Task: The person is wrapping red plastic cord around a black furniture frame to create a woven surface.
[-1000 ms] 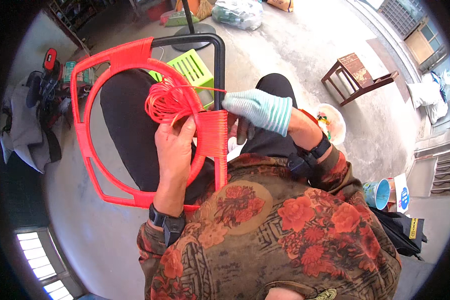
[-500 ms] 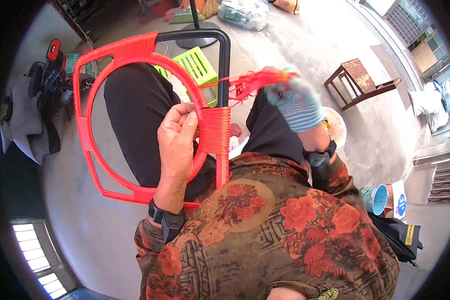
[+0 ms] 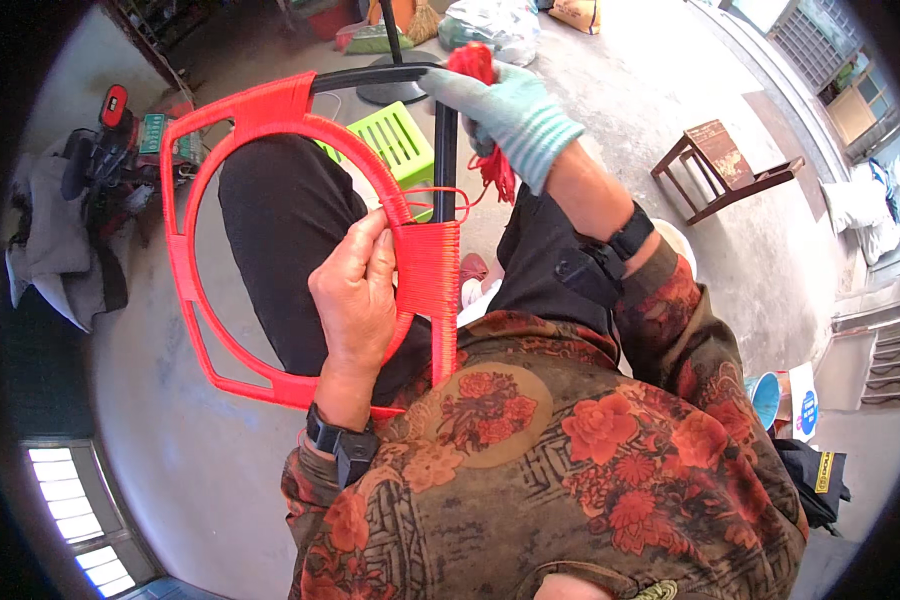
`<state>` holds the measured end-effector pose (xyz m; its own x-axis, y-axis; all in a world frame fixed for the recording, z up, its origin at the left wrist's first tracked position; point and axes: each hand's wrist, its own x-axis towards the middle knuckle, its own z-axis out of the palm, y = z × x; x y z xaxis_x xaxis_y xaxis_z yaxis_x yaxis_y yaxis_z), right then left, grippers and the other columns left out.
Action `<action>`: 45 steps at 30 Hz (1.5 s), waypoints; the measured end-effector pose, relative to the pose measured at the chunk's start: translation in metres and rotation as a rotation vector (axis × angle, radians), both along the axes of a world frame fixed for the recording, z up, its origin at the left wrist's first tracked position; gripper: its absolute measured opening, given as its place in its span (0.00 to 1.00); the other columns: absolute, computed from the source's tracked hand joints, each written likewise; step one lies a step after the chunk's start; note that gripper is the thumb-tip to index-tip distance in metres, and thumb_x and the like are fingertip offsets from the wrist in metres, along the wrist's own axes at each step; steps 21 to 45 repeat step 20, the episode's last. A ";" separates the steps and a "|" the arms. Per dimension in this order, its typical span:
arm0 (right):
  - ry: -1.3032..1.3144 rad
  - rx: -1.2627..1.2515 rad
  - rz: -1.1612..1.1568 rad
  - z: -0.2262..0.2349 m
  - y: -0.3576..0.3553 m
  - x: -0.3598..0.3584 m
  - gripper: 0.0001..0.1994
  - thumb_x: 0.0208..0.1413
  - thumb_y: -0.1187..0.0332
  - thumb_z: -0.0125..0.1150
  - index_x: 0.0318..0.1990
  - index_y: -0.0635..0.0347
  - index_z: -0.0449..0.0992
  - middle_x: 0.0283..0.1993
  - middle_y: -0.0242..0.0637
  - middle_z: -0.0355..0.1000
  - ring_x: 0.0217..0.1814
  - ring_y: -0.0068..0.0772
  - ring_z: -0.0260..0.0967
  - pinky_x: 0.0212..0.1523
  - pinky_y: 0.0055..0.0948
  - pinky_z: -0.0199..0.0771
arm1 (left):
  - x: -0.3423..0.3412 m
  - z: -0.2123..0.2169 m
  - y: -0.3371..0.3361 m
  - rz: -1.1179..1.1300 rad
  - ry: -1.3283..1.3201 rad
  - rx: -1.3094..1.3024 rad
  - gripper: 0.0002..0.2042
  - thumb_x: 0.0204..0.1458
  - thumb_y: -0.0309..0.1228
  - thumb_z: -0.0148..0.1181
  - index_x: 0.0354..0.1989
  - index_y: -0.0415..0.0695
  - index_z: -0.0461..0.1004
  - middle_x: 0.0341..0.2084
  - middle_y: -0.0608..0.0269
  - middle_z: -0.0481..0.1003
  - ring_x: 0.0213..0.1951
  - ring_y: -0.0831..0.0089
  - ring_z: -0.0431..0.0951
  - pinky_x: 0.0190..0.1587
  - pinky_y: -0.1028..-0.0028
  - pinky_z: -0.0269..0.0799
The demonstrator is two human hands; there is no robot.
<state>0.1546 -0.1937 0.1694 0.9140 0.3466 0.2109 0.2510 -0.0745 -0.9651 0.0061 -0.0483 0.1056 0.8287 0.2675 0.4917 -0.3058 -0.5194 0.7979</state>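
Observation:
A squarish black frame (image 3: 446, 150) with an inner ring lies across my lap, mostly wrapped in red cord (image 3: 428, 275). Its top right corner is still bare black. My left hand (image 3: 355, 285), ungloved, pinches the ring's right side beside the wrapped band, thumb and fingers closed on it. My right hand (image 3: 515, 115), in a striped blue-grey glove, is at the frame's top right corner, closed around a bundle of red cord (image 3: 473, 62). Loose strands hang below that hand, and a loop of cord runs from the bundle around the bare bar to the wrapping.
A green slotted plastic stool (image 3: 395, 140) stands beyond the frame. A wooden stool (image 3: 720, 160) is on the floor at right, and a blue bucket (image 3: 765, 398) at lower right. Bags (image 3: 490, 35) lie at the back; a dark vehicle with handlebars (image 3: 100, 170) stands at left.
My right hand has moved up and left with the cord bundle, from right of the frame to its top corner. The taut cord has slackened into a loop. My left hand keeps its hold.

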 end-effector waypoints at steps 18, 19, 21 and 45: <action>-0.390 0.042 -0.161 -0.034 0.017 0.016 0.12 0.49 0.62 0.61 0.36 0.60 0.72 0.22 0.34 0.71 0.25 0.27 0.71 0.30 0.27 0.72 | 0.010 -0.007 0.000 -0.037 -0.043 -0.236 0.06 0.52 0.22 0.58 0.38 0.35 0.77 0.23 0.68 0.74 0.24 0.84 0.71 0.27 0.84 0.69; -0.267 0.090 -0.119 -0.036 0.014 0.015 0.13 0.49 0.62 0.61 0.37 0.60 0.72 0.24 0.36 0.72 0.25 0.31 0.72 0.31 0.28 0.72 | 0.012 -0.008 -0.002 -0.046 -0.031 -0.253 0.07 0.52 0.22 0.58 0.38 0.36 0.77 0.23 0.68 0.74 0.25 0.84 0.72 0.28 0.83 0.70; -0.144 0.139 -0.074 -0.028 0.012 0.004 0.13 0.50 0.61 0.62 0.38 0.59 0.72 0.25 0.37 0.73 0.26 0.34 0.72 0.32 0.29 0.73 | 0.013 -0.010 -0.001 -0.060 -0.041 -0.257 0.07 0.52 0.22 0.58 0.39 0.36 0.77 0.23 0.68 0.75 0.26 0.83 0.74 0.29 0.83 0.72; -0.144 0.139 -0.074 -0.028 0.012 0.004 0.13 0.50 0.61 0.62 0.38 0.59 0.72 0.25 0.37 0.73 0.26 0.34 0.72 0.32 0.29 0.73 | 0.013 -0.010 -0.001 -0.060 -0.041 -0.257 0.07 0.52 0.22 0.58 0.39 0.36 0.77 0.23 0.68 0.75 0.26 0.83 0.74 0.29 0.83 0.72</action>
